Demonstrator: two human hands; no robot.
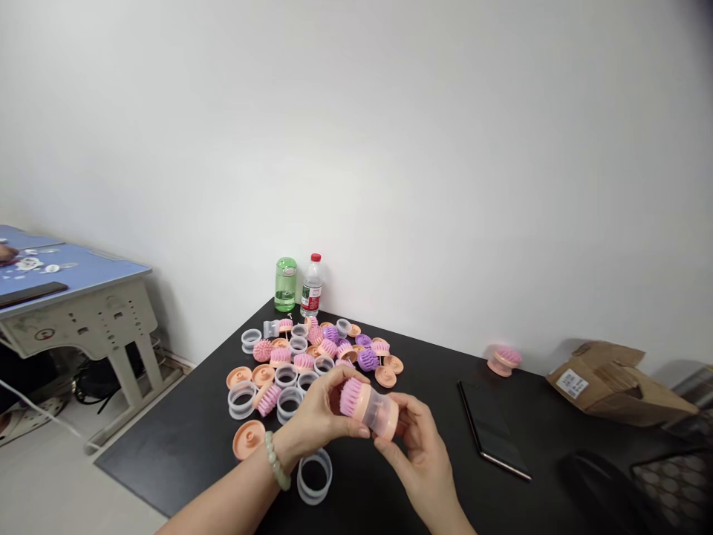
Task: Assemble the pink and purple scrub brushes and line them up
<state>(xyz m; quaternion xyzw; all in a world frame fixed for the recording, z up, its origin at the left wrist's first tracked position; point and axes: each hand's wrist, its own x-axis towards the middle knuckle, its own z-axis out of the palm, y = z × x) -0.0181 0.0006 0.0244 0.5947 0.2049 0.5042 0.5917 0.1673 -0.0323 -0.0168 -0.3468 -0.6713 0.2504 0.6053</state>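
Observation:
In front of me I hold a dish brush (372,409) tilted on its side, with pink bristles to the left, a clear middle and a peach cap to the right. My left hand (320,414) is closed round the bristle end. The fingers and thumb of my right hand (419,452) grip the peach cap end. Below my left wrist lies a clear plastic ring (315,477). To the left are a peach disc (249,440), more clear rings (242,400) and a pink bristle head (269,399).
Several purple bristle heads (368,360) and other parts lie farther back. A green bottle (285,285) and a red-capped bottle (312,286) stand by the wall. On the right are a tablet (493,431), another pink brush (504,361) and a cardboard box (616,383).

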